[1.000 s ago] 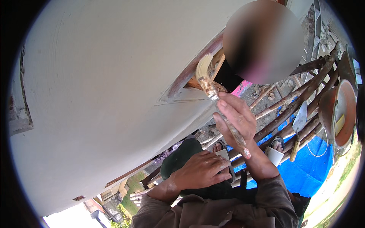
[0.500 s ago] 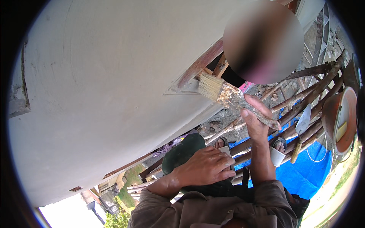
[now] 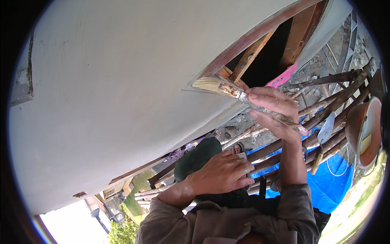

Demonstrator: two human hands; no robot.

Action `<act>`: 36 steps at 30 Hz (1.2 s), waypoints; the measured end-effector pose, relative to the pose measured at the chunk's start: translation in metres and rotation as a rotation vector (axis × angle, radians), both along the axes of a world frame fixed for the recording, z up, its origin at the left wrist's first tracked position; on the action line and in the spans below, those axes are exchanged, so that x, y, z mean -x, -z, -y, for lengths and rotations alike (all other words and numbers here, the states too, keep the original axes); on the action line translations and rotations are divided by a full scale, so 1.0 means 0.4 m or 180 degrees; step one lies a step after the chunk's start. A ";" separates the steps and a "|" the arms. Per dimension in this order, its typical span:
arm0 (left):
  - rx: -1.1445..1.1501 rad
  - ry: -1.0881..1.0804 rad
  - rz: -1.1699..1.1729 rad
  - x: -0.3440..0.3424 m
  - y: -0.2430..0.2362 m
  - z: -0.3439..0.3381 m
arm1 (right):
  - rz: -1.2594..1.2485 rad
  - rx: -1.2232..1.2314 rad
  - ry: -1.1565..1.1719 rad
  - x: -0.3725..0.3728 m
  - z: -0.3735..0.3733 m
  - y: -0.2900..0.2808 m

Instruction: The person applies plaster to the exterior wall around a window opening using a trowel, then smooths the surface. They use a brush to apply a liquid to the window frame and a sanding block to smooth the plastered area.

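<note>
My right hand [image 3: 278, 110] grips a wide paintbrush [image 3: 231, 90] by its worn, paint-crusted handle, fingers on one side and thumb on the other. Its pale bristles lie at the lower corner of a reddish-brown window frame [image 3: 233, 57], seemingly touching the grey-white plastered wall [image 3: 122, 89]. Closer to my body, my left hand [image 3: 221, 173] is curled with its knuckles up, in front of dark green cloth [image 3: 199, 158]. Whatever its fingers close on, if anything, is hidden.
Wooden poles [image 3: 325, 112] form a scaffold under me, with a blue tarp [image 3: 329, 185] below. To the right are a trowel [image 3: 326, 128] and an orange-brown basin [image 3: 351, 130]. Wooden bars [image 3: 254, 55] cross the dark window opening. Rubble lies beneath.
My right hand has turned the brush and carried its bristles left and slightly up to the frame's corner. My left hand stays nearly where it was. More of the window opening shows.
</note>
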State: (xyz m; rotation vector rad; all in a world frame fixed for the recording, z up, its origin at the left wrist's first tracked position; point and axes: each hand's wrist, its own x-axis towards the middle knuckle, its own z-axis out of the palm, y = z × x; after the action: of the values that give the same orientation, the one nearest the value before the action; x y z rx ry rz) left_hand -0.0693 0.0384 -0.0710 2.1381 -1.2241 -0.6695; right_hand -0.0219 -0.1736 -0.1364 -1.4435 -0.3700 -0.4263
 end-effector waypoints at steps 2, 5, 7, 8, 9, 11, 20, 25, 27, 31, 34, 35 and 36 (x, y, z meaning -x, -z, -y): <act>-0.0062 0.0002 0.0007 0.000 -0.003 -0.002 | 0.0021 0.0171 -0.0128 0.003 0.015 0.038; -0.0133 -0.0011 0.0001 0.002 -0.002 -0.013 | 0.0143 -0.0010 -0.0221 0.025 0.003 0.002; -0.0056 -0.0062 0.0033 0.004 0.004 -0.021 | 0.0339 0.0160 -0.0157 -0.008 -0.011 -0.023; -0.0032 -0.0066 0.0019 0.002 0.002 -0.020 | 0.0436 0.0262 -0.0096 -0.022 -0.008 -0.031; -0.0011 -0.0063 0.0008 -0.004 -0.002 -0.018 | 0.0090 0.0376 -0.0132 -0.027 0.003 -0.015; -0.0069 -0.0037 0.0047 -0.016 -0.015 -0.013 | -0.0457 0.0967 0.0014 -0.003 0.052 0.014; -0.0349 0.0016 -0.0093 -0.013 -0.012 -0.002 | -0.1589 0.1202 0.4218 0.251 0.650 -0.068; -0.0216 -0.0056 -0.0042 -0.007 -0.007 -0.007 | -0.3385 0.2519 0.4895 0.443 0.948 0.056; -0.0244 0.0013 -0.0070 -0.018 -0.006 0.004 | -0.4265 0.2985 0.4896 0.431 0.982 0.141; -0.0160 0.0063 -0.0117 -0.042 -0.001 0.008 | -0.5112 0.2002 0.3745 0.646 1.191 0.364; -0.0129 -0.0021 0.0015 -0.044 -0.003 0.005 | -0.2651 0.1784 0.3636 0.693 1.184 0.303; -0.0172 -0.0100 0.0059 -0.032 -0.006 -0.001 | -0.2624 0.1440 0.3806 0.543 1.058 0.228; -0.0103 -0.0120 0.0033 -0.031 0.001 -0.003 | -0.2727 0.1196 0.3866 0.515 1.008 0.174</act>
State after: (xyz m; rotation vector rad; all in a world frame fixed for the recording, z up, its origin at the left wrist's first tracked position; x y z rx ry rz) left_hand -0.0569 0.0398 -0.0714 2.1884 -1.1829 -0.6670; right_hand -0.2278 -0.5768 -0.2060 -1.9493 1.2409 -0.6441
